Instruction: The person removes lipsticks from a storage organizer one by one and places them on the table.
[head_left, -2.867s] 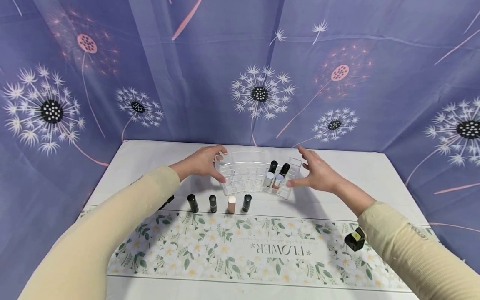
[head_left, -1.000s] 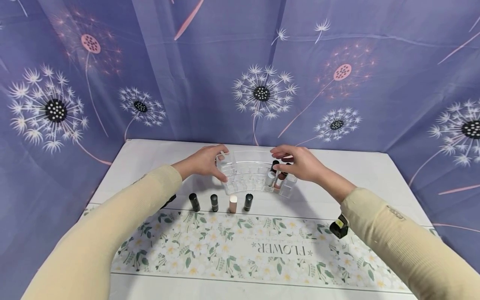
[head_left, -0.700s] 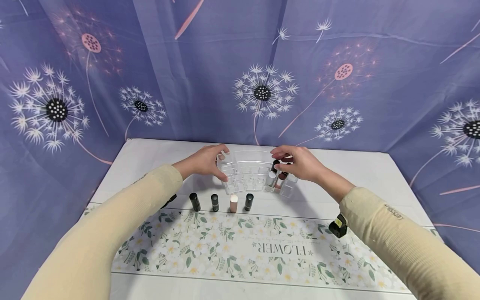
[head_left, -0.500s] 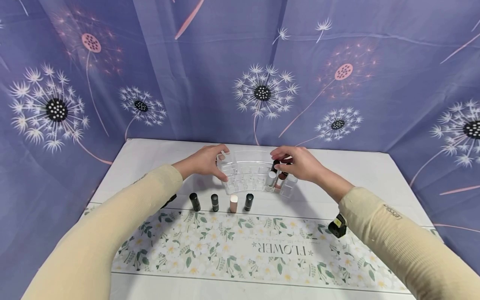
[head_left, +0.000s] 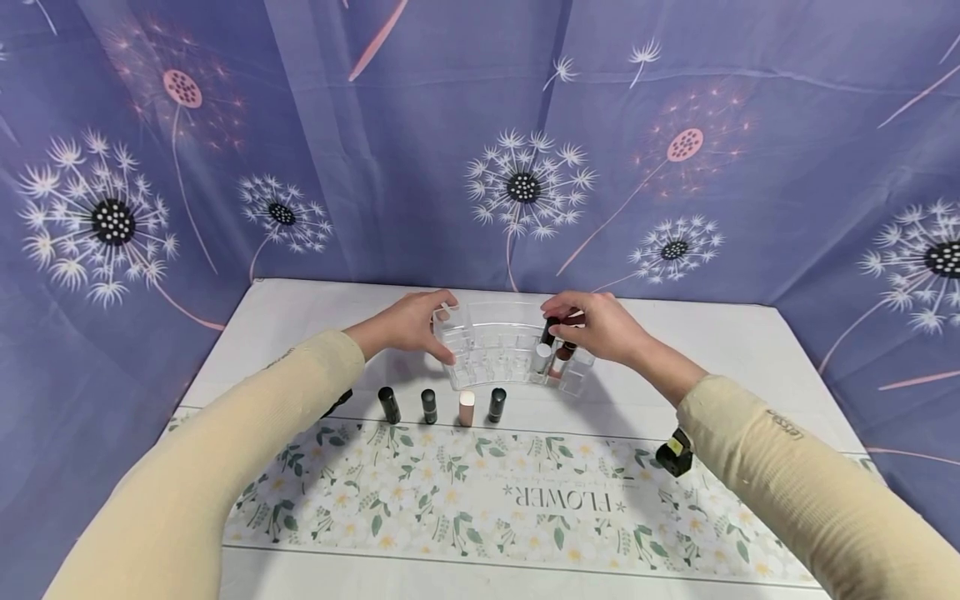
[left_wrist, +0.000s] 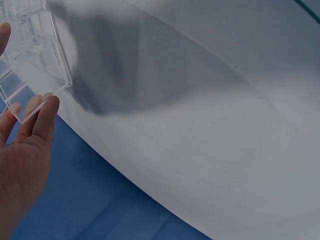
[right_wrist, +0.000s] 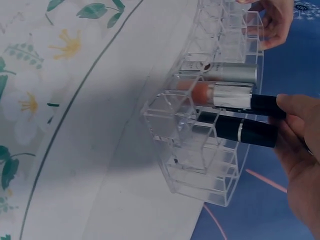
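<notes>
A clear, curved, tiered lipstick organizer (head_left: 495,343) stands toward the back of the table in the head view. My left hand (head_left: 411,323) grips its left end, thumb in front and fingers behind. At the right end, my right hand (head_left: 603,327) pinches the cap of a black lipstick (right_wrist: 265,104) in the back row, between thumb and fingertips. Beside it in the right wrist view is another black lipstick (right_wrist: 245,131) with a silver band, close to the fingers. In front of these stand a silver tube (head_left: 542,358) and a lipstick with an orange base (right_wrist: 200,93).
In front of the organizer, several tubes stand upright in a row: a black lipstick (head_left: 389,405), two more dark ones and a pink tube with a white top (head_left: 467,409). A floral cloth strip (head_left: 450,500) crosses the white table. A purple curtain (head_left: 405,150) hangs behind.
My right hand has left the organizer's right end, moved left and taken hold of the back-row black lipstick. My left hand keeps its grip. The tubes in front have not moved.
</notes>
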